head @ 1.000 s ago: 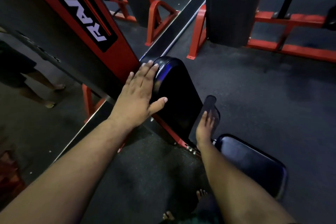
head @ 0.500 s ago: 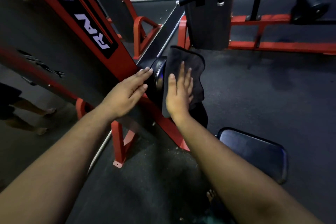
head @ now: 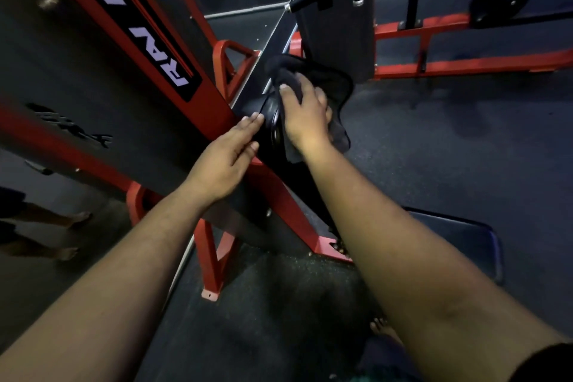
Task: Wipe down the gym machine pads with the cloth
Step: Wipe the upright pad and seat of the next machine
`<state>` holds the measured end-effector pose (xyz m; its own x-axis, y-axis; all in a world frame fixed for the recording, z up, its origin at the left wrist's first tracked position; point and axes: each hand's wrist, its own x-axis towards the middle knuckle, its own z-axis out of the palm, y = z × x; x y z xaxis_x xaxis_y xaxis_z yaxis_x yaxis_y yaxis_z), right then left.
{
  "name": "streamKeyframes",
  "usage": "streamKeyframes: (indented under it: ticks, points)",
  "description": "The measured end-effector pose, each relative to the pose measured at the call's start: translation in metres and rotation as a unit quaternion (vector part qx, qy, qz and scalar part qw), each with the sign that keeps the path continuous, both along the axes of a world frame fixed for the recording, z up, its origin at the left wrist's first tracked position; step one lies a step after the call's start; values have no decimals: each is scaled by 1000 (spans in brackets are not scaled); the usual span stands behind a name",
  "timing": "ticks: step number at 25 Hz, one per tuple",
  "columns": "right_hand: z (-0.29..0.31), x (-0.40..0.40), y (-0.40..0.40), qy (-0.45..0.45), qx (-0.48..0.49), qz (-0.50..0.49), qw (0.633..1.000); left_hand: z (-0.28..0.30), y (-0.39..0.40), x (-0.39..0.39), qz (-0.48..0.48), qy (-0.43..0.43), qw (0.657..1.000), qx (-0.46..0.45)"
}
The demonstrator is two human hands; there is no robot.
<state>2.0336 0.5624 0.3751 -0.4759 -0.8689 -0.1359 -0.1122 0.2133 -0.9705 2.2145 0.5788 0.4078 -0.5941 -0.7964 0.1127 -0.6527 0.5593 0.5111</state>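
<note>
Pad: black, upright, fixed to the red frame; only its side edge shows.
Cloth: dark, draped over the pad's top and hanging down its right face.
Right hand: on the cloth, fingers curled into the fabric and gripping it against the pad.
Left hand: released, fingers straight, tips touching the pad's left edge.
Seat: dark, low at right, apart from the pad.
Floor: dark rubber.
Other red-framed machines stand behind.
</note>
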Motion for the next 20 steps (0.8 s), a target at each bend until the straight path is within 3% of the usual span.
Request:
streamKeyframes:
  ticks: [4, 7, 10, 15, 17, 20]
  points:
    - [-66, 11, 39, 66, -64, 15, 996, 2, 2, -12, -12, -81, 990, -118]
    - [-144, 8, 68, 27, 12, -9, 1000, -12, 9, -45, -63, -228, 941, -241]
    - [-211, -13, 73, -53, 100, -30, 993, -28, 15, -63, -3, -315, 898, -308]
    - [-255, -20, 78, -221, 270, -69, 935, -35, 9, -52, -23, -277, 903, -326]
    - [-253, -14, 76, -235, 261, -86, 932, -35, 10, -52, -23, -279, 906, -319]
    - [-221, -7, 90, -189, 161, -99, 964, -34, 13, -54, -11, -272, 918, -288]
